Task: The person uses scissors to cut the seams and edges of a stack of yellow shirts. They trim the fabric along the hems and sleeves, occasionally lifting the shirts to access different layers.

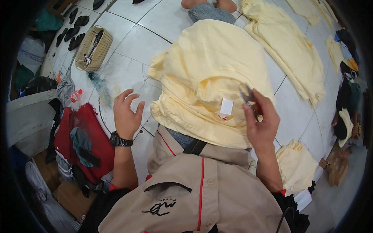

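Note:
A pale yellow shirt [233,46] lies across my lap, its round neckline facing me. Inside the neck a white label [226,106] shows, with a bit of red and white beside it. My right hand [265,122] holds a pair of thread snips [246,95] over the right side of the neckline, blades pointing away from me. Part of the snips is hidden by the fingers. My left hand [127,114], with a black watch at the wrist, hovers left of the shirt, fingers apart and slightly bent, holding nothing.
More yellow garments [291,50] lie at the far right, and a crumpled yellow one [297,165] at my near right. To the left are a woven basket [93,48], a clear bottle with a red cap [75,96] and red cloth [83,128]. Black sandals [81,21] sit at the far left.

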Tool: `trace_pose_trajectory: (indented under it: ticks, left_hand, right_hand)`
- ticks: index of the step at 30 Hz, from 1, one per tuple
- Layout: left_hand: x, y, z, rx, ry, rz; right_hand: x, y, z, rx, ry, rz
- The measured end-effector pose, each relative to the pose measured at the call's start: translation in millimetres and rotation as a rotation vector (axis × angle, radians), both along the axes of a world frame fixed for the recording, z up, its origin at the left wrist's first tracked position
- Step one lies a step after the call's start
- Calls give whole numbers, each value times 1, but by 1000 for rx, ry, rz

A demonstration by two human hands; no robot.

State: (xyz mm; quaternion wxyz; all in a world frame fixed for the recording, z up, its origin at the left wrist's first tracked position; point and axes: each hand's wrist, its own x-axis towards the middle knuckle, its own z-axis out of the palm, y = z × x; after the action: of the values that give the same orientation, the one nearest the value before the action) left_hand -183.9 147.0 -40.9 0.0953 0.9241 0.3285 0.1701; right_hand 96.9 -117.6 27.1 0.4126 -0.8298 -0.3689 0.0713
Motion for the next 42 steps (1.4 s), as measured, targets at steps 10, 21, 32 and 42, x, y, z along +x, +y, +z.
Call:
trace_pose_trajectory:
  ticks: [10, 21, 32, 42]
  left_hand:
    - [123, -79, 16, -358, -278, -498]
    - [95, -90, -6, -361, -407, -467]
    - [112, -101, 1, -296, -376, -370]
    - [97, -101, -6, -362, -461, -390]
  right_hand:
    - [-6, 0, -17, 115, 296, -9]
    - [-16, -3, -13, 31, 201, 59]
    - [-20, -2, -11, 12, 87, 130]
    - [-49, 0, -24, -165, -410, 354]
